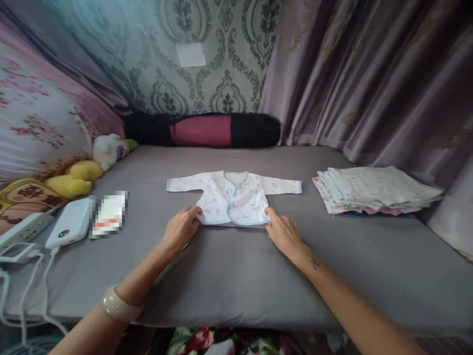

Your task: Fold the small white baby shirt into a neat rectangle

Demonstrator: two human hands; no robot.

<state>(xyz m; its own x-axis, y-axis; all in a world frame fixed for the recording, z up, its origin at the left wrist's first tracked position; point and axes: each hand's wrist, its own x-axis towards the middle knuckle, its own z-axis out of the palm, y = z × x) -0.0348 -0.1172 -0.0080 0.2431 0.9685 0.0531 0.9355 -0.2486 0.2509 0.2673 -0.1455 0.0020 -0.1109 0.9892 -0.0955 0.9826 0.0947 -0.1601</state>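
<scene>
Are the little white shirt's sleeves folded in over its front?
No, the white shirt lies with both sleeves stretched out to the sides.

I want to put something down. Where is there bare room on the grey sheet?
Bare patches: between the small shirt and the dark roll behind it; also in front of the cloth stack, right of the right hand. Crowded: the left side, with plush toys, power bank, power strip and cables.
</scene>
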